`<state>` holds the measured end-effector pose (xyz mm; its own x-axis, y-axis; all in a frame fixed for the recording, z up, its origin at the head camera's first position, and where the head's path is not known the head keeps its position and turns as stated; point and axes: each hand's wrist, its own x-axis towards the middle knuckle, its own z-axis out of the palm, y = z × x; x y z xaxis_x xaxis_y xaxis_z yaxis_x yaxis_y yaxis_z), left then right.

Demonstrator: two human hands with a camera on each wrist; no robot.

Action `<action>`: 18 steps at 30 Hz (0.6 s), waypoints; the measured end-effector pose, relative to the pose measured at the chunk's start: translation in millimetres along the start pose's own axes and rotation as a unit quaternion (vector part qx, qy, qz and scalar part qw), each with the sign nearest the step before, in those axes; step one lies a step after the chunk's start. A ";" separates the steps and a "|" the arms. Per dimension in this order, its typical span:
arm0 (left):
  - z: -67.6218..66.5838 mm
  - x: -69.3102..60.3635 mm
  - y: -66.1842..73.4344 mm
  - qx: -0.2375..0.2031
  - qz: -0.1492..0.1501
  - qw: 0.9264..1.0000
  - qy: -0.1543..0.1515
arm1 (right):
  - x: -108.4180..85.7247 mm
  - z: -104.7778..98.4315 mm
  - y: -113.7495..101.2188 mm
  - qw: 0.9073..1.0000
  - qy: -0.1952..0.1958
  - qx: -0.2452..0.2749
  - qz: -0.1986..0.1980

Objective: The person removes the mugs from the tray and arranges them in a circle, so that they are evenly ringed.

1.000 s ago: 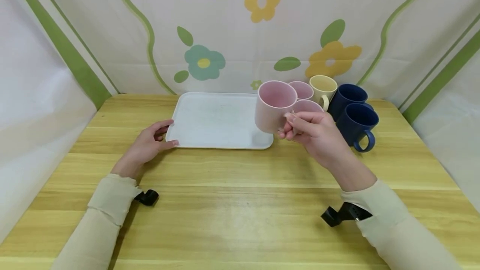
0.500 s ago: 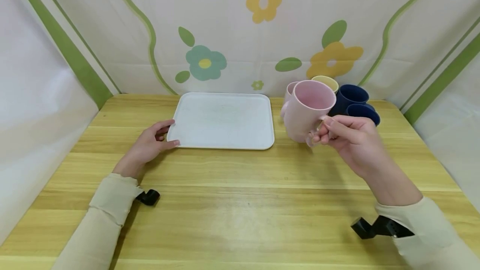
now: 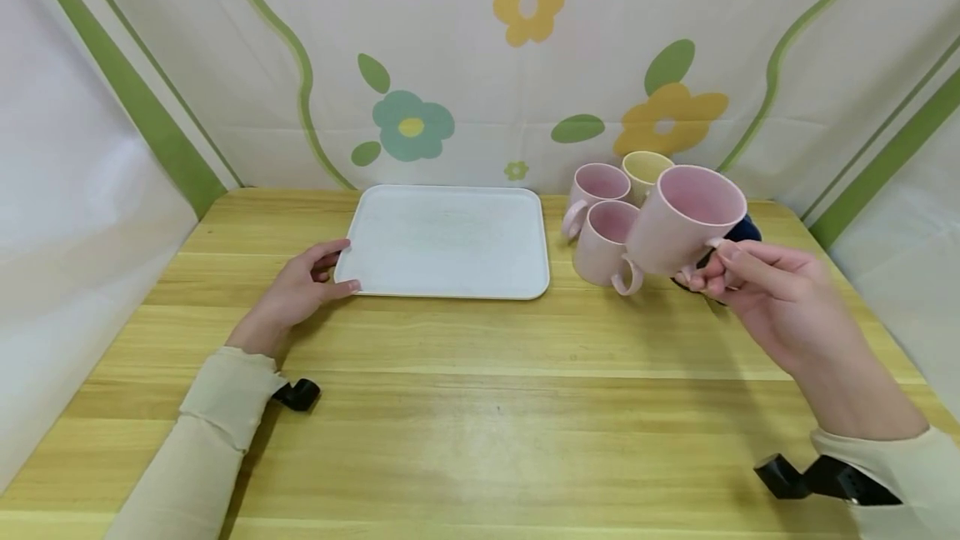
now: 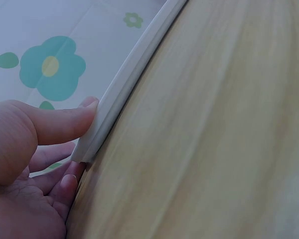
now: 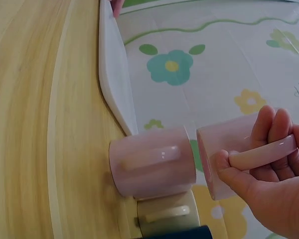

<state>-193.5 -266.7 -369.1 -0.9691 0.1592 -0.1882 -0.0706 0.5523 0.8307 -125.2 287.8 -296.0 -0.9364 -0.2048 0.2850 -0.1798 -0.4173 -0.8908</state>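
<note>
In the head view, my right hand pinches the handle of a pink mug, held tilted above the table. The right wrist view shows the thumb and fingers curled round that handle. Behind and left of it stand two other pink mugs, a front one and a rear one. My left hand holds the left end of a white tray, thumb on the rim at its front corner and fingers along the short side. The tray lies flat with nothing on it.
A yellow mug stands behind the pink ones. Of the navy mugs only a little shows past the lifted mug and my right hand. A flowered cloth hangs behind the wooden table.
My right hand has carried the pink mug rightward from over the tray's right end, past the standing pink mugs, to in front of the navy ones. The left hand and tray have stayed put.
</note>
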 end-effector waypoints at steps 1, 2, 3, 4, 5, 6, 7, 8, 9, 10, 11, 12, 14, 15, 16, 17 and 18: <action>-0.1 -0.3 -0.1 0.002 0.000 1.000 0.000 | -1.1 -3.1 -0.5 1.000 -0.005 0.013 -0.003; -0.1 -0.4 -0.1 0.002 -0.001 1.000 0.001 | -2.0 -5.9 -1.0 0.999 -0.012 0.029 -0.007; -0.1 -0.5 -0.1 0.003 -0.001 1.000 0.001 | -3.1 -8.5 -1.2 0.999 -0.017 0.038 -0.011; 0.1 -0.1 0.1 0.002 -0.002 1.000 0.001 | -4.2 -11.1 -1.6 0.998 -0.021 0.050 -0.012; 0.0 -0.2 -0.1 0.003 -0.003 1.000 0.001 | -5.4 -13.4 -1.7 0.998 -0.025 0.062 -0.014; 0.0 -0.1 -0.2 0.004 -0.004 1.000 0.002 | -6.5 -15.3 -1.9 0.997 -0.024 0.068 -0.014; 0.0 0.0 -0.4 0.004 -0.004 1.000 0.002 | -7.5 -16.9 -1.9 0.997 -0.022 0.071 -0.014; -0.1 0.1 -0.6 0.004 -0.004 1.000 0.003 | -8.4 -18.3 -1.9 0.997 -0.019 0.072 -0.013; -0.3 0.0 -0.8 0.005 -0.004 1.000 0.003 | -9.4 -19.5 -1.8 0.997 -0.014 0.070 -0.011; -0.3 0.1 -0.9 0.005 -0.004 1.000 0.003 | -10.2 -20.5 -1.7 0.998 -0.009 0.069 -0.008; -0.5 0.0 -1.1 0.007 -0.004 1.000 0.004 | -10.9 -21.4 -1.6 0.998 -0.004 0.065 -0.006; -0.5 0.0 -1.1 0.007 -0.004 1.000 0.004 | -11.5 -22.3 -1.3 0.998 0.000 0.063 -0.004; -0.3 0.4 -0.8 0.008 -0.004 1.000 0.004 | -12.6 -23.9 -0.7 0.998 0.006 0.058 0.001; -0.2 0.6 -0.6 0.007 -0.004 1.000 0.004 | -13.0 -24.6 -0.1 0.998 0.008 0.056 0.003; 0.0 0.9 -0.5 0.006 -0.004 1.000 0.003 | -13.5 -25.4 0.5 0.998 0.009 0.055 0.006; 0.0 0.9 -0.7 0.006 -0.004 1.000 0.003 | -13.9 -26.0 1.3 0.998 0.010 0.054 0.009; 0.1 1.0 -0.7 0.007 -0.003 1.000 0.002 | -14.4 -26.6 2.2 0.999 0.011 0.052 0.012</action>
<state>-194.3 -266.9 -370.0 -0.9695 0.1533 -0.1911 -0.0729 0.5642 0.8224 -120.2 313.4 -311.5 -0.9465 -0.1971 0.2554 -0.1262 -0.5025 -0.8553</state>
